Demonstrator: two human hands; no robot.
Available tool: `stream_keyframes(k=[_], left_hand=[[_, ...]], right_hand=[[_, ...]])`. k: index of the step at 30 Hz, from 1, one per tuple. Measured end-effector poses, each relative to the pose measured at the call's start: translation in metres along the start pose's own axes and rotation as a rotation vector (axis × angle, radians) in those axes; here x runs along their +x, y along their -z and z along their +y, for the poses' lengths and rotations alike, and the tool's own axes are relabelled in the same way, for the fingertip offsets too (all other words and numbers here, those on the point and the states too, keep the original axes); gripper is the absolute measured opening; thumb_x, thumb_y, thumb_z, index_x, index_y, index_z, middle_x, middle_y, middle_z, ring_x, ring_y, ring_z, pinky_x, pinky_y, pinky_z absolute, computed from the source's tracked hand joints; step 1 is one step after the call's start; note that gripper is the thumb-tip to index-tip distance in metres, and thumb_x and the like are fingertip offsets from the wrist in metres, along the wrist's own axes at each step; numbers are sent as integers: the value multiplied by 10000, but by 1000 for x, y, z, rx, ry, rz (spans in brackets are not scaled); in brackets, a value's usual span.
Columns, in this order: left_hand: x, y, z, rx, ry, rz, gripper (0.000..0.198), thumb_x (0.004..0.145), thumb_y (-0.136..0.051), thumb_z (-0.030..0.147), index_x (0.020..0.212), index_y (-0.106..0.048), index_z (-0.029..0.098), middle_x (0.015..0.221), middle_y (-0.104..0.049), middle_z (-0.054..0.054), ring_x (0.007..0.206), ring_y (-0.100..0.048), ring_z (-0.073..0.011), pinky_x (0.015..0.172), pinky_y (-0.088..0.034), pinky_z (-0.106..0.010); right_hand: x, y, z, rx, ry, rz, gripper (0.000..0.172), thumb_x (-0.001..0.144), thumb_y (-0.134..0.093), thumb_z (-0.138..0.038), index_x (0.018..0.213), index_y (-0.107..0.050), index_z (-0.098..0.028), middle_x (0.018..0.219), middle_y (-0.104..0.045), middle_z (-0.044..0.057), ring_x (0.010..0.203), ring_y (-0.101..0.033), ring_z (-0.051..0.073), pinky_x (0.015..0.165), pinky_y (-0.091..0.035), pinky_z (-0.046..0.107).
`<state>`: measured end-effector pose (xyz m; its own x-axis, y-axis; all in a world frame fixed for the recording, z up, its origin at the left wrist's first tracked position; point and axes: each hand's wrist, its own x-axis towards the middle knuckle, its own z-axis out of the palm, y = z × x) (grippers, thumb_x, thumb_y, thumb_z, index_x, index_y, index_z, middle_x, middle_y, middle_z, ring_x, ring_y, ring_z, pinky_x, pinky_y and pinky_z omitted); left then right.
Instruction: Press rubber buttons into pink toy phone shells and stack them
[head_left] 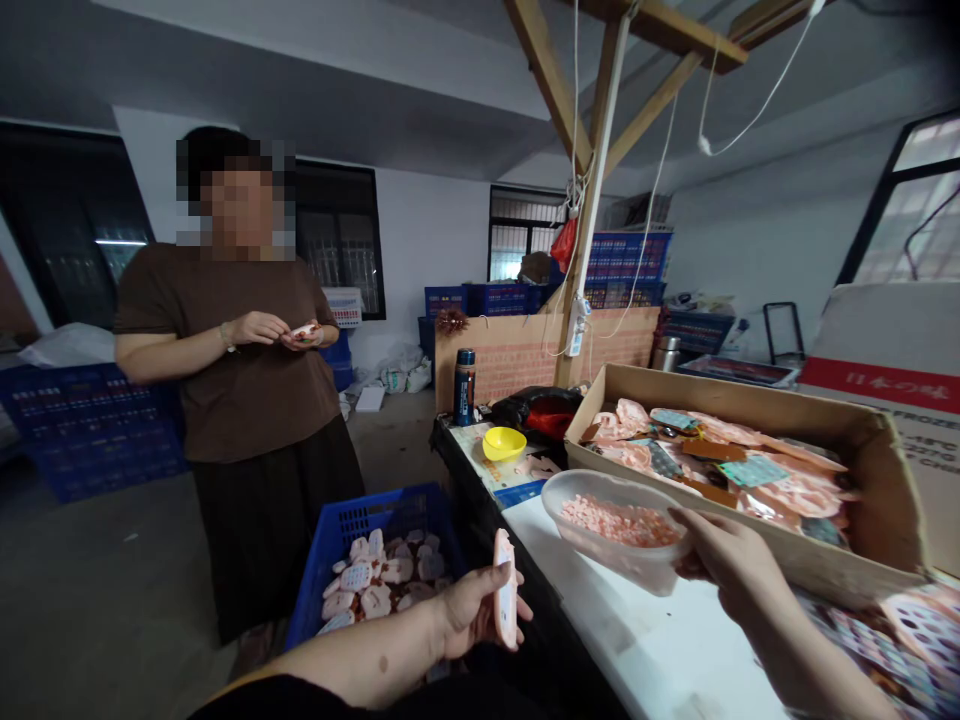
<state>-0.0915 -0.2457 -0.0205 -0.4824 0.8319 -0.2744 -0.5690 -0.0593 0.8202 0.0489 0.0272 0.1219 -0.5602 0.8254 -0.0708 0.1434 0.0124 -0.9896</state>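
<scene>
My left hand point(474, 612) is closed around a pale pink, flat plastic-looking piece point(507, 590), held upright and seen nearly edge-on beside the table. What kind of piece it is, I cannot make out. With my right hand point(731, 555) I grip the near right end of a translucent plastic tub point(652, 572), tilted over the white tabletop. Many small pink bits point(619, 522) lie inside the tub. Below my left hand, a blue crate point(311, 570) holds many similar pink pieces point(376, 600).
A cardboard box point(896, 500) of pink parts and printed cards stands behind the tub. On the table are a yellow bowl point(504, 444) and a dark thermos point(464, 388). A person point(247, 350) stands beyond the crate, handling a small piece. A wooden post point(589, 220) rises behind.
</scene>
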Motion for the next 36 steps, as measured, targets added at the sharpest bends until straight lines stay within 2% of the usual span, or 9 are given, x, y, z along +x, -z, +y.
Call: stream_keyframes(k=[6,12,18,23,27,29,32,36], left_hand=[[2,0,-3,2,-3,-12,823,628,-798,709,1130,-545,107,861,-728,-129,577,-689,-208,527,-536,-304],[2,-3,-4,20,6,-13,804,616,-794,725,1103,-553,133,854,-739,-119,562,-688,-203,518,-544,-302],[0,-8,-4,27,13,-2,889,505,-827,758,1081,-558,136,816,-738,-98,537,-681,-196,486,-538,-287],[-5,-17,1,17,0,19,763,608,-825,685,1049,-580,113,793,-737,-116,522,-680,-202,483,-538,-290],[-12,-29,1,27,24,1,587,785,-762,558,1105,-602,92,860,-753,-141,585,-710,-201,545,-562,-286],[-10,-37,3,46,42,-38,509,839,-731,508,1136,-609,114,894,-764,-121,629,-724,-192,610,-586,-286],[12,-56,9,81,85,-154,529,810,-767,504,1163,-615,139,935,-775,-95,686,-737,-191,688,-609,-290],[54,-97,6,109,156,-337,639,749,-805,553,1196,-620,136,952,-776,-97,747,-749,-220,753,-627,-346]], right_hand=[[2,12,10,34,-45,60,267,627,-754,-337,765,-625,-149,354,-504,-20,334,-519,167,387,-472,267],[9,22,20,63,-37,24,312,622,-765,-359,799,-635,-137,375,-530,-5,357,-529,166,407,-476,270],[6,21,22,73,-35,52,298,599,-758,-352,770,-626,-147,349,-470,-48,333,-499,154,387,-463,268],[5,31,29,66,-19,68,306,611,-747,-369,786,-629,-148,366,-490,-39,342,-505,153,383,-469,264],[-23,68,36,58,29,234,237,648,-721,-358,733,-643,-151,397,-485,-40,355,-491,117,355,-420,216],[-43,93,41,150,34,364,214,636,-717,-347,684,-631,-157,407,-478,-45,346,-457,99,351,-431,218],[-70,132,55,246,53,500,223,632,-696,-368,634,-599,-167,419,-481,-50,338,-440,87,322,-400,211],[-109,170,84,287,24,741,228,660,-677,-377,645,-576,-172,427,-472,-68,321,-429,75,328,-413,208]])
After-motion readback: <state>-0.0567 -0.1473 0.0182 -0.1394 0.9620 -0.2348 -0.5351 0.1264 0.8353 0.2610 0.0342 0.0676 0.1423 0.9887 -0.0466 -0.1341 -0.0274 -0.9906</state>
